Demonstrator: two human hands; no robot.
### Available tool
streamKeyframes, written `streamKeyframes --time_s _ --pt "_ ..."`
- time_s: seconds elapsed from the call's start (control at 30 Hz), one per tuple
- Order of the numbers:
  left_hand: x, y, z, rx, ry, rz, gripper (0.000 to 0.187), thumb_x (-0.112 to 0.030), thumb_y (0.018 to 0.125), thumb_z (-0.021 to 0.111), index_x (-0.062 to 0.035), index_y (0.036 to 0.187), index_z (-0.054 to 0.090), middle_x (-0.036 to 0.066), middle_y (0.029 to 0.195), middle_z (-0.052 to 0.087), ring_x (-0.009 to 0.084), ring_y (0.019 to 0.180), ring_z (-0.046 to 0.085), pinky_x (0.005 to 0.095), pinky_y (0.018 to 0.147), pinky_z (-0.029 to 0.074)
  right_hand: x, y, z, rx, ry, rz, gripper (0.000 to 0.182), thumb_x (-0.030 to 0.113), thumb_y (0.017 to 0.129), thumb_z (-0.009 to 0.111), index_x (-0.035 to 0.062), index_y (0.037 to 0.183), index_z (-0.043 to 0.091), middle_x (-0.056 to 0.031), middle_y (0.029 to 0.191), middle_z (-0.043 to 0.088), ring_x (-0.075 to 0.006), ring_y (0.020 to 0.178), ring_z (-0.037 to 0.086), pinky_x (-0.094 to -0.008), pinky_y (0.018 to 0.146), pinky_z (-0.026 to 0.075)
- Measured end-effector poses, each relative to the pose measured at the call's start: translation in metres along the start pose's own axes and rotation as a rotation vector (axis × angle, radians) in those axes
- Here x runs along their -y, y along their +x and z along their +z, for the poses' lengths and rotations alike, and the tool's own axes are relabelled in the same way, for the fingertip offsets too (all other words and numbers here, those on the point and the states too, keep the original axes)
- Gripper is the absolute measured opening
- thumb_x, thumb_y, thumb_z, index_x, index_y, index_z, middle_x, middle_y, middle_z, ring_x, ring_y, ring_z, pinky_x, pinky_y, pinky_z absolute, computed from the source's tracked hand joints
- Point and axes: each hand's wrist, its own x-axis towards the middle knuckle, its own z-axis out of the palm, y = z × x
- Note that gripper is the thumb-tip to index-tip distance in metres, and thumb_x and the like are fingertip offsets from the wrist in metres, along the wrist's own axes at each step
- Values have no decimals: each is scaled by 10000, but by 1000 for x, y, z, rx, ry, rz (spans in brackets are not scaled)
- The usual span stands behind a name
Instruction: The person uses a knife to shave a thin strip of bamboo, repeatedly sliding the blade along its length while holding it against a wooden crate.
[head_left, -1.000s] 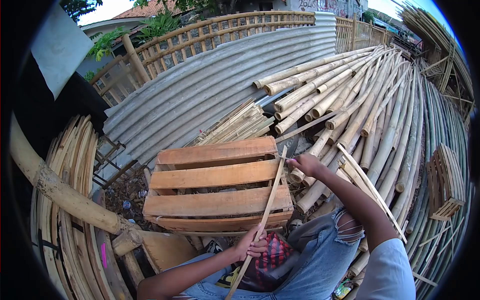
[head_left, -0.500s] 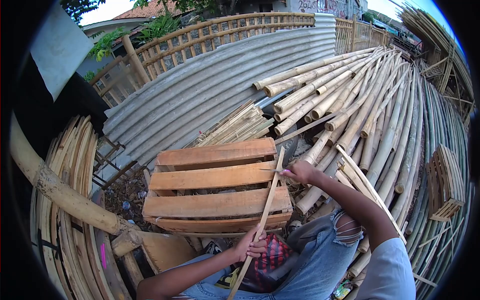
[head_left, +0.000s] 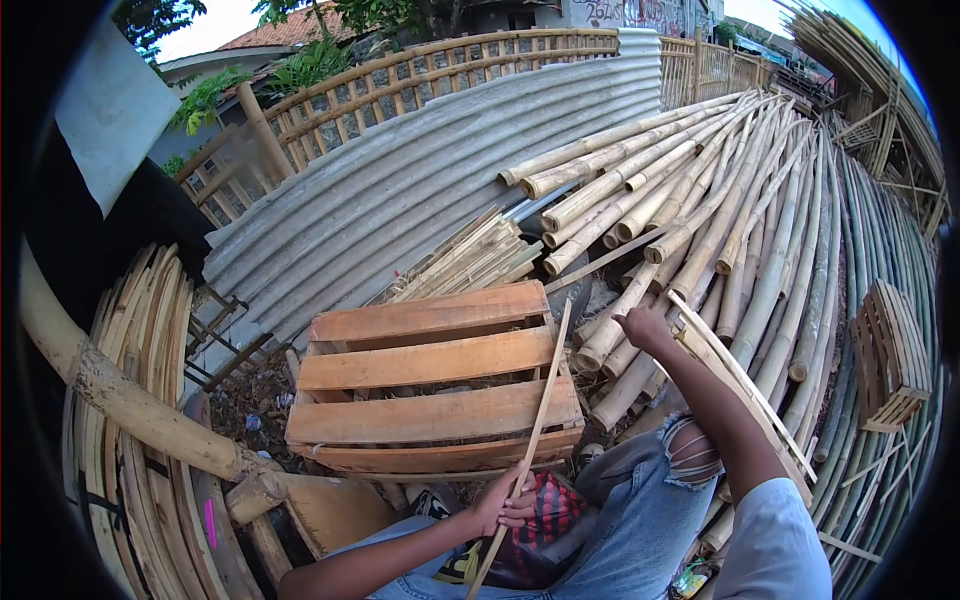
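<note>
My left hand [head_left: 503,503] is closed around the lower part of a long, thin bamboo strip [head_left: 540,418]. The strip slants up past the right end of a slatted wooden crate [head_left: 420,362], its top beside the bamboo pile. My right hand [head_left: 645,328] is a closed fist to the right of the strip, apart from it. Half a second ago this fist held a small knife with a pink handle; the knife is hidden or too small to make out now. A red-and-black checked cloth [head_left: 548,515] lies on my lap behind the left hand.
Bamboo poles [head_left: 700,200] are piled ahead and to the right. Split strips [head_left: 465,262] lie behind the crate, and more strips [head_left: 135,400] stand at the left beside a thick bamboo post [head_left: 150,400]. Corrugated sheeting [head_left: 400,170] leans along the fence. A small crate [head_left: 890,358] rests at right.
My right hand has moved right and slightly up, away from the strip, and the knife blade no longer shows. The left hand keeps its hold on the strip. The view has shifted slightly.
</note>
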Motion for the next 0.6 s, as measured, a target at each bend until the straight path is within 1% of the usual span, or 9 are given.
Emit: streamKeyframes --time_s 0.1,0.2,0.27,0.3,0.4,0.43,0.5,0.57,0.6 --pt "2 1 2 -30 29 7 437 -514 924 345 -120 735 352 -57 478 226 34 353 197 167 288 180 -7 -3 -3 -24 152 47 570 513 888 392 32 735 654 -186 685 623 -369 710 614 -452 621 482" --pt "6 2 13 -147 110 44 436 -515 923 348 -123 733 348 -55 479 229 37 353 200 173 292 183 14 -13 -36 -38 458 -113 596 539 883 372 27 724 632 -216 647 589 -395 692 588 -462 621 471" --pt "6 3 20 -233 178 88 437 -516 922 350 -123 731 346 -54 479 230 39 351 201 176 293 186 33 -23 -50 41 248 -606 633 566 877 353 26 668 608 -215 616 573 -393 655 578 -468 616 462" --pt "6 3 22 -254 211 105 433 -511 923 356 -123 731 345 -51 477 238 42 348 207 182 293 188 39 -25 -52 45 121 -711 633 565 876 355 36 636 606 -198 613 581 -388 634 580 -462 614 466" --pt "11 1 23 -316 274 129 423 -499 923 371 -123 731 345 -44 474 255 46 341 221 191 293 192 28 5 -29 -28 140 -188 617 571 860 384 50 661 647 -174 623 604 -367 650 610 -452 609 485" --pt "9 3 23 -344 322 142 417 -491 923 380 -122 731 346 -42 472 264 49 337 231 196 293 194 9 15 -21 -54 -66 -140 645 581 864 364 31 699 658 -165 668 628 -357 684 625 -457 618 493" --pt "16 5 18 -357 320 147 405 -479 923 389 -122 736 349 -41 475 270 49 338 240 199 295 198 -2 15 -15 -154 129 67 623 555 875 373 35 671 649 -184 662 619 -376 670 617 -459 607 492" --pt "15 5 18 -369 312 158 394 -467 924 398 -122 741 353 -40 479 277 49 338 250 203 296 201 9 -3 -31 -34 76 62 609 557 875 370 33 792 668 -172 761 644 -358 733 629 -452 650 500" --pt "16 4 24 -428 388 192 384 -458 925 402 -122 746 356 -42 483 276 49 339 257 204 297 205 13 -12 -37 -34 145 -21 576 548 880 366 62 808 666 -177 679 618 -360 684 615 -455 617 486"
